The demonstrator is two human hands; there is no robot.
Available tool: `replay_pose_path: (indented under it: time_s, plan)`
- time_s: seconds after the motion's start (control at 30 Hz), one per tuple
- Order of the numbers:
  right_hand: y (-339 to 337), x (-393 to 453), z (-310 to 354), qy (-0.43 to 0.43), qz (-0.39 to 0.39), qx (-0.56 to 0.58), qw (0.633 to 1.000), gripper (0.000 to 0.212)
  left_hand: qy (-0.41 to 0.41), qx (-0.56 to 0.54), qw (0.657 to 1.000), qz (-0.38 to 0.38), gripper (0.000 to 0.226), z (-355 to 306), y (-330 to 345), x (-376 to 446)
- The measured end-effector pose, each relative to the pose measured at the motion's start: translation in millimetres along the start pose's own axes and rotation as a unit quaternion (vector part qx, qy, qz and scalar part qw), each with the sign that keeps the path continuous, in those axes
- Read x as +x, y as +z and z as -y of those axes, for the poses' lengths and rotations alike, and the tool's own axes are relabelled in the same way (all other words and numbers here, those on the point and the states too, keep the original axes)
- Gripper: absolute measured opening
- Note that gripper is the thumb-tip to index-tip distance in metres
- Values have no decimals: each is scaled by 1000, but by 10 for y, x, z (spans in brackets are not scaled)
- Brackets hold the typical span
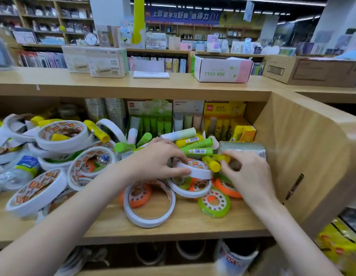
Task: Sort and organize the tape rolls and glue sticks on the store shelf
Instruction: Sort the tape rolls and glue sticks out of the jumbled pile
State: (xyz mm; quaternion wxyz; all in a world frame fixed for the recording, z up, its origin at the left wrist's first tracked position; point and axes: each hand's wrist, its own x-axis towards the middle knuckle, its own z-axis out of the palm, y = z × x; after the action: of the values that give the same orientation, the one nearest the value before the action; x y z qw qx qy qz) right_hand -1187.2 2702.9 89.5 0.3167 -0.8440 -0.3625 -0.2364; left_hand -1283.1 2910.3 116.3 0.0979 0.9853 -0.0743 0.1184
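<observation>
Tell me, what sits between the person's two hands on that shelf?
In the head view, a white tape roll gripped by the left hand, with a yellow glue stick lying on its right edge, beside the right hand.

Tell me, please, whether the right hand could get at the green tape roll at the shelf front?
Probably yes: the green tape roll lies uncovered just below the right hand, with only bare shelf in front.

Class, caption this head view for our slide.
Left hand grips a white tape roll while right hand reaches among glue sticks.
</observation>
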Motion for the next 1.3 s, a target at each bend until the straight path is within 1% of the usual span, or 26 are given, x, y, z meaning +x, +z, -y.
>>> replay_pose_path:
  time_s: [0.13,0.17,0.2,0.23,0.3,0.33,0.37,0.43,0.47,0.53,0.6,0.63,0.67,0.7,0.73,0.8,0.87,0.9,0.93,1.0,1.03,1.07,1.17,1.2,1.23,1.3]
  plan:
    - [-244,269,17,-19,-142,59,988,12,16,-41,999,-25,45,46,-2,-61]
    - [-252,363,2,-22,-159,50,986,13,18,-44,998,-39,44,46,1,-85]
    - [-236,459,-13,-15,-153,28,988,15,18,-46,997,-55,45,41,1,-108]
    - [-188,542,-31,-2,-120,-13,993,17,14,-48,997,-65,47,36,-1,-129]
    - [-73,620,-74,26,-23,-99,994,22,4,-49,996,-73,50,25,-6,-177]
    - [-57,607,-84,27,8,-110,994,25,4,-48,996,-77,51,30,-3,-203]
    - [-75,575,-93,17,24,-92,995,26,11,-50,995,-84,51,32,-5,-235]
    - [-186,456,-107,-43,55,-7,998,24,34,-56,993,-94,52,6,-12,-302]
    - [-264,369,-89,-70,98,15,993,25,47,-54,993,-92,53,-25,-13,-331]
    - [-334,212,-37,-85,197,-28,976,30,64,-35,995,-64,62,-94,10,-352]
    - [-271,137,-20,-82,223,-115,964,34,57,8,998,-18,73,-170,82,-312]
    - [-228,124,-10,-71,216,-133,965,32,55,35,998,-15,74,-187,133,-288]
    - [-202,119,15,-61,193,-121,972,27,57,48,997,-27,72,-184,181,-268]
    - [-201,128,31,-57,145,-85,984,20,57,41,996,-45,66,-174,200,-255]
    - [-240,158,34,-56,86,-42,994,14,54,16,997,-58,58,-151,195,-248]
    - [-354,279,40,-65,-33,31,997,8,46,-52,996,-55,45,-99,135,-240]
    - [-364,444,21,-61,-97,31,993,11,47,-92,993,-50,39,-72,61,-212]
    - [-297,541,-14,-48,-97,1,994,15,46,-99,993,-53,36,-73,23,-189]
    - [-204,618,-60,-28,-65,-56,996,18,42,-102,993,-50,31,-87,-6,-165]
    - [-11,669,-180,11,36,-139,990,25,22,-103,993,-44,27,-113,-34,-109]
    - [28,658,-229,12,64,-136,989,26,11,-108,993,-50,26,-121,-40,-87]
    - [25,631,-260,2,61,-103,993,25,2,-118,991,-63,23,-120,-41,-70]
    - [-107,400,-214,-52,-20,6,998,18,-21,-172,976,-133,17,-78,-39,-49]
    - [-139,298,-188,-69,-25,30,997,16,-30,-188,968,-162,18,-63,-31,-41]
    - [-149,189,-159,-89,-13,51,995,15,-37,-198,960,-194,19,-51,-20,-35]
    - [-148,-19,-89,-128,44,79,988,18,-56,-189,944,-266,21,-49,-2,-33]
